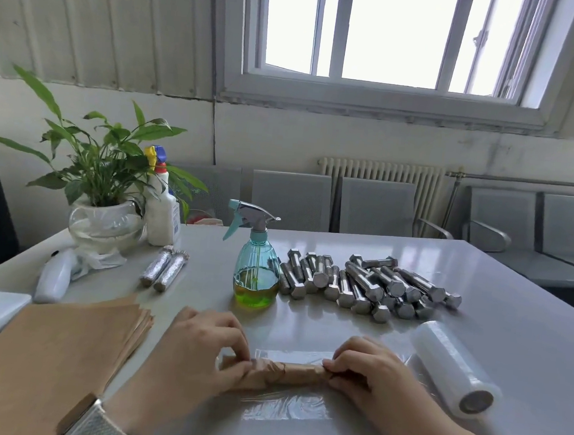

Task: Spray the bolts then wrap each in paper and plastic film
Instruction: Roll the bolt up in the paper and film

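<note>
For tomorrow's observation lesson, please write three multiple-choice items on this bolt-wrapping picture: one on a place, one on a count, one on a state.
1. Where does the roll of plastic film lie?
A. right of the right hand
B. behind the plant
C. on the paper stack

2. How many finished wrapped bolts lie near the plant pot?
A. none
B. two
C. six

3. What state is the bolt held by both hands in?
A. bare metal
B. rolled in brown paper, lying on a film sheet
C. standing upright

Answers:
1 A: the roll rests on the table just right of that hand.
2 B: a pair lies side by side there.
3 B: the left hand and right hand pinch the ends of the paper-wrapped bolt over the clear film sheet.
</note>
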